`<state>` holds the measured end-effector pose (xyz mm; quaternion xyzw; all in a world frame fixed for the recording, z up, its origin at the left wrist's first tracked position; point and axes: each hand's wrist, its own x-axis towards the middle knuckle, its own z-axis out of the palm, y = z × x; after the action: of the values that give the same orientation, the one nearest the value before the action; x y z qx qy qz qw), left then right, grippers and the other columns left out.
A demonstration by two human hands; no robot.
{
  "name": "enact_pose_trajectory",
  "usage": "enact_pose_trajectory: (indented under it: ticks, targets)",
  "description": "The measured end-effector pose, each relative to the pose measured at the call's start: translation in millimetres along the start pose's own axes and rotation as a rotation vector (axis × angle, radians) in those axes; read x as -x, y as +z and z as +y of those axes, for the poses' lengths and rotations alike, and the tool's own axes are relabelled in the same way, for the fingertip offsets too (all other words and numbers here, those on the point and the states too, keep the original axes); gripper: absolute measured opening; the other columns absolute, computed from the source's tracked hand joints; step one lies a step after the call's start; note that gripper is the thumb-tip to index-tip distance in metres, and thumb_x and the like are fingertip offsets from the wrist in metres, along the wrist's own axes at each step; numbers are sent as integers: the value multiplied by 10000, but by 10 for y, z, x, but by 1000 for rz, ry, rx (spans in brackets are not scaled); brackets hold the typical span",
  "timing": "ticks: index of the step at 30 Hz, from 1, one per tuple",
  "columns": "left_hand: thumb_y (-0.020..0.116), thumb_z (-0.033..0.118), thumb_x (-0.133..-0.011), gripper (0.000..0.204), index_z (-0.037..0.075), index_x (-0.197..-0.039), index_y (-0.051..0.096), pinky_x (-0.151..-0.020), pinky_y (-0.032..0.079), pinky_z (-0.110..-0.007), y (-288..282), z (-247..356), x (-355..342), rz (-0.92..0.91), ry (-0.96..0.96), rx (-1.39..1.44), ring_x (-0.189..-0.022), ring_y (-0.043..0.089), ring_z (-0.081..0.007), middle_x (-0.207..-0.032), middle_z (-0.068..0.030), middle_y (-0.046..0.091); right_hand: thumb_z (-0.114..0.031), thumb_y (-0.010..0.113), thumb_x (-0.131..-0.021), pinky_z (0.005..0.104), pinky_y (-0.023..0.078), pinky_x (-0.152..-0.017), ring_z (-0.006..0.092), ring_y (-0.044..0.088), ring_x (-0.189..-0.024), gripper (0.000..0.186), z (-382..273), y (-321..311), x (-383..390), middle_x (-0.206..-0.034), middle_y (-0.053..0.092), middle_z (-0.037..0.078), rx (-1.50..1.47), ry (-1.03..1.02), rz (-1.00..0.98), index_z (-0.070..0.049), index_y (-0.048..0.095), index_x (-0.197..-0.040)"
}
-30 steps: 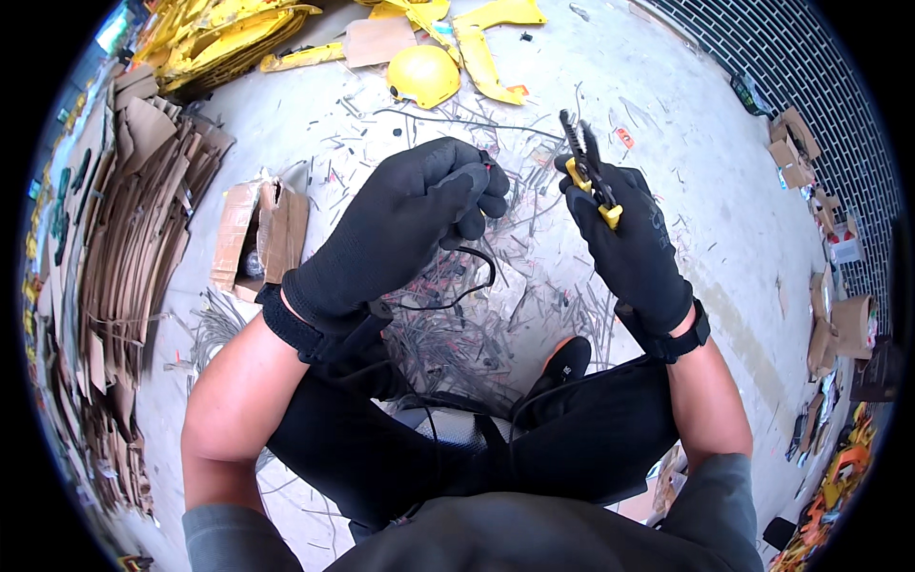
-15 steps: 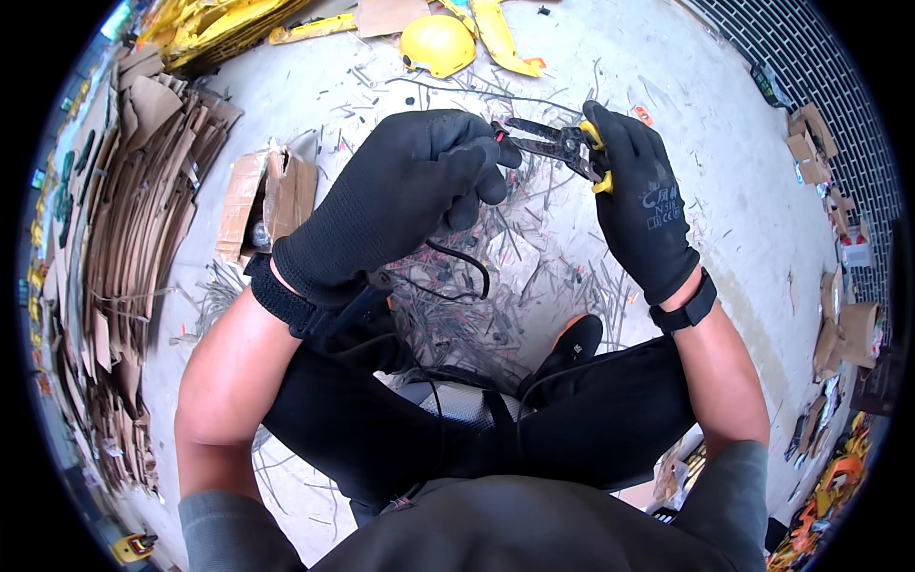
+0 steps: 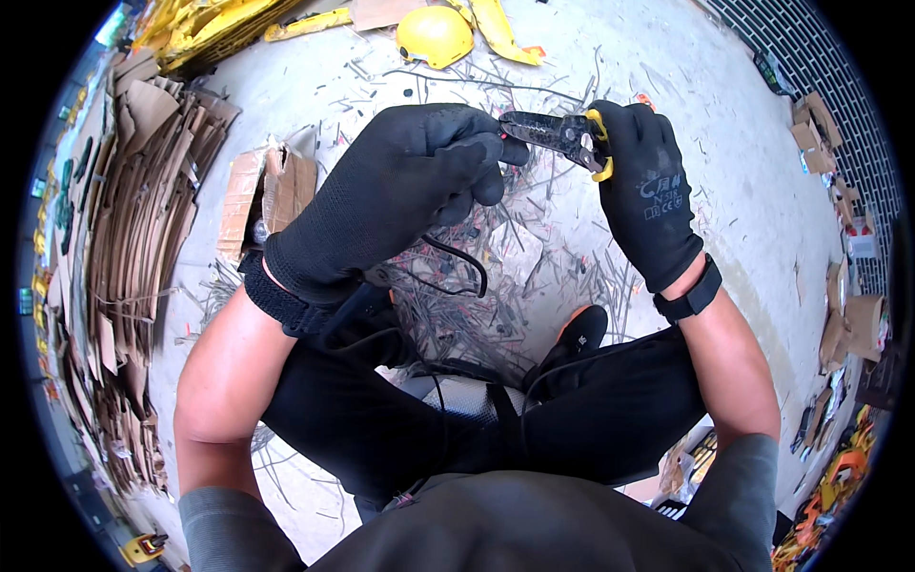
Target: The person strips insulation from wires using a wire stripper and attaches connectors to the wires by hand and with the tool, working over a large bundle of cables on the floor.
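My left hand [image 3: 400, 186], in a black glove, is closed around the end of a dark cable [image 3: 472, 272], with a small red bit showing by the fingertips and a dark loop hanging below. My right hand [image 3: 646, 186], also gloved in black, grips wire strippers [image 3: 551, 131] with black jaws and yellow handles. The jaw tips point left and are at the red bit beside my left fingers; whether they have closed on it is too small to tell. Cut wire pieces [image 3: 448, 315] litter the floor [image 3: 724, 191] below both hands.
Stacked flattened cardboard [image 3: 133, 238] lines the left, with a battered box [image 3: 262, 200] nearer. A yellow helmet [image 3: 434, 38] and yellow plastic parts [image 3: 505, 29] lie ahead. Cartons [image 3: 810, 133] stand along the dark brick wall at right. My crossed legs [image 3: 610, 400] are below.
The wire strippers have swung from upright at the right to pointing left at my left fingertips. My left hand has risen slightly, and my right hand has turned with the tool.
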<state>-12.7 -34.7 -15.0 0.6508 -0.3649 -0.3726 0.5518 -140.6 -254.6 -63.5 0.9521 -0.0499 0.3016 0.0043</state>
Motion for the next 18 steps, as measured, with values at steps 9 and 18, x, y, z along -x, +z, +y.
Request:
enact_pose_trajectory:
  ticks: [9, 18]
  targets:
    - [564, 249, -1007, 293, 8, -1135, 673, -542, 358, -192, -39, 37, -2, 43, 48, -130, -619, 451, -23, -763, 32, 581, -40, 618, -855, 419, 522, -698, 316, 621, -802, 201, 5, -64, 28, -903, 603, 110, -226, 3, -35, -79, 591, -1051]
    - [576, 211, -974, 246, 0, -1035, 687, -562, 419, -204, -49, -117, -18, 82, -27, 24, -606, 512, -57, -729, -18, 601, -356, 615, -972, 313, 459, -540, 89, 519, -594, 336, 771, -119, 232, -670, 531, 18, -832, 755, -316, -20, 619, -979]
